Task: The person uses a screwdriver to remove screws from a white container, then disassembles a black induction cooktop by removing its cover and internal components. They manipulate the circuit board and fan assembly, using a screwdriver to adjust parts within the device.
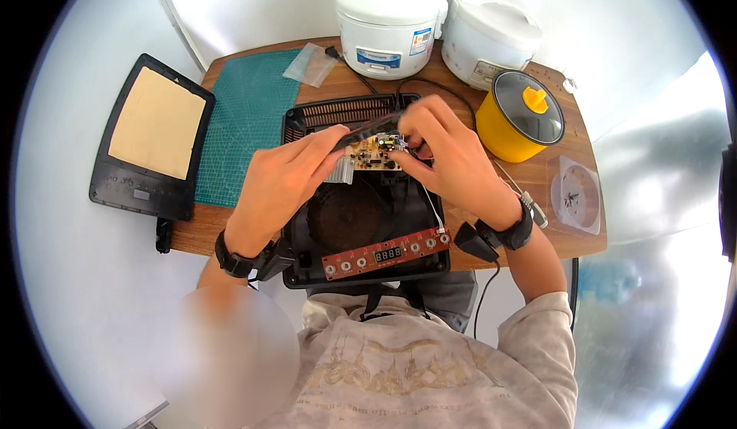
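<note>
My left hand (288, 176) grips a circuit board (376, 160) with a silver heat sink (342, 172) and a dark flat part (361, 133) along its upper side. My right hand (449, 164) has its fingers curled at the board's right end, by some wires. The board is raised over an open black appliance housing (295, 268), whose round recess shows below. A red display board (342, 268) lies across the housing's near part, with a white cable running up from its right end. Wristbands with black modules are on both my wrists.
A black cover with a beige panel (150, 126) and a green mat (230, 99) lie left, a plastic bag (307, 64) behind. Two white rice cookers (384, 30) (487, 37) stand at the back, a yellow pot (503, 137) and clear plastic part (576, 187) on the wooden table's (476, 249) right.
</note>
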